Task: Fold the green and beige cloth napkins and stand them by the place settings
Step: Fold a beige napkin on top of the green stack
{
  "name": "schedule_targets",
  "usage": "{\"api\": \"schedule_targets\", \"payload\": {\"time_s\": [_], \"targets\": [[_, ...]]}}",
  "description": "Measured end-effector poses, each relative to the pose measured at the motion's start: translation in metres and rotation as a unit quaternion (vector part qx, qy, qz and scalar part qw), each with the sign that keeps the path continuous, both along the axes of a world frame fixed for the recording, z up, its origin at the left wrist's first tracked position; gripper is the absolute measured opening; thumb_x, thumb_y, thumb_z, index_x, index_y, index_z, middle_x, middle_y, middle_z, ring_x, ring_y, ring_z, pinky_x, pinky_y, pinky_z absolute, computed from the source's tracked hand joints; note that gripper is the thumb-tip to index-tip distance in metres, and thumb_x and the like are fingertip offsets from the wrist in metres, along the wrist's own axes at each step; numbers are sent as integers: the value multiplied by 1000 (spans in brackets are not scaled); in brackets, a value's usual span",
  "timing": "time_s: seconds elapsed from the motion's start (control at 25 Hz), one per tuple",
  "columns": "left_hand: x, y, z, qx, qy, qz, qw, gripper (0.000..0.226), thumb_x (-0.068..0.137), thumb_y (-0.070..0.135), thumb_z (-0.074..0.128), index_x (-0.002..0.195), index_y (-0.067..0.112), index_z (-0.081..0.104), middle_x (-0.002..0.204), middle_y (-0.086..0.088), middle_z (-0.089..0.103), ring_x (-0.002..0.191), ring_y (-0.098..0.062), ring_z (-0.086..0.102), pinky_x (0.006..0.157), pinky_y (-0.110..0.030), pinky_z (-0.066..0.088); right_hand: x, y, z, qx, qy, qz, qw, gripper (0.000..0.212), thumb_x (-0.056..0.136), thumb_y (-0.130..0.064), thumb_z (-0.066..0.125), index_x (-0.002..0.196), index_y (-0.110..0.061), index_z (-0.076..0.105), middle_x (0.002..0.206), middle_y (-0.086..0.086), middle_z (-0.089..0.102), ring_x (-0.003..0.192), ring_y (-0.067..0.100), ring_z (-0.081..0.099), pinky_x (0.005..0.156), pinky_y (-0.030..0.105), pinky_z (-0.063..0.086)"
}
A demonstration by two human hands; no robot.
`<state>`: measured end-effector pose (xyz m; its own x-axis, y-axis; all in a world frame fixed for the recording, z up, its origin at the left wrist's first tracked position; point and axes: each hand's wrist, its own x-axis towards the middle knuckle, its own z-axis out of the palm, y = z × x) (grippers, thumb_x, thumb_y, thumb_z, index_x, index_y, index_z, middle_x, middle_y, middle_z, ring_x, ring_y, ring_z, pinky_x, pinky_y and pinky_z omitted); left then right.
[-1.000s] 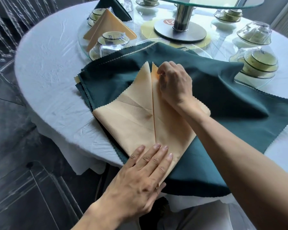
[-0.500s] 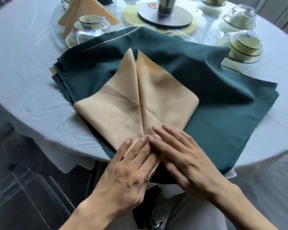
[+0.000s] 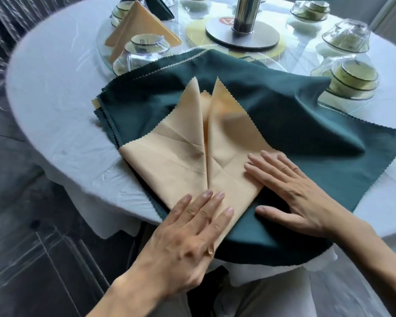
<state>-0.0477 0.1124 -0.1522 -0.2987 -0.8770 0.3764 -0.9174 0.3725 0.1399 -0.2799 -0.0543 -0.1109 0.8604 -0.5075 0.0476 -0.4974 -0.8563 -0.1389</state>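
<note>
A beige napkin (image 3: 181, 161) lies folded into a kite shape with two points aimed away from me, on top of a spread green napkin (image 3: 295, 133). My left hand (image 3: 192, 229) presses flat on the beige napkin's near tip at the table edge. My right hand (image 3: 293, 191) lies flat with straight fingers on the napkin's right corner, thumb on the green cloth. The right flap lifts slightly near its far point. A finished beige napkin (image 3: 142, 26) and a green one (image 3: 160, 8) stand at the far left place setting.
The round table (image 3: 55, 88) has a white cloth. Upturned glass bowls over cups (image 3: 146, 46) (image 3: 350, 76) (image 3: 345, 37) flank the napkins. A metal lazy-Susan post (image 3: 242, 30) stands at the back. A clear chair (image 3: 32, 259) is at lower left.
My right hand slid from the napkin's near tip out to its right corner. The two far points have spread apart a little. My left hand stays on the near tip.
</note>
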Motion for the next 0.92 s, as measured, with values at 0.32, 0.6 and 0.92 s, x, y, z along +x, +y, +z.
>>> {"api": "schedule_targets", "payload": {"time_s": [0.32,0.6,0.92], "targets": [[17,-4,12,-24,122,144,982,64,74,12,47,136,15,58,140,-6,57,134,-27,48,108,-47,40,26,20,-7,-12,-15,27,999,64,95,-56,34,154,-33,22,162,-8,18,151,15,7,121,44,8],[21,-19,17,-33,160,88,983,73,58,-9,62,129,11,64,122,-3,69,114,-19,64,95,-33,47,28,-3,-12,-3,-75,-23,997,59,88,-34,37,146,-29,40,153,-8,38,147,22,25,118,46,11],[31,-35,69,-6,188,-8,982,30,79,9,62,103,19,76,100,6,76,91,-15,71,70,-36,55,25,2,22,64,-64,-18,996,47,95,-40,24,119,-29,62,128,-14,61,140,14,37,118,43,15]]}}
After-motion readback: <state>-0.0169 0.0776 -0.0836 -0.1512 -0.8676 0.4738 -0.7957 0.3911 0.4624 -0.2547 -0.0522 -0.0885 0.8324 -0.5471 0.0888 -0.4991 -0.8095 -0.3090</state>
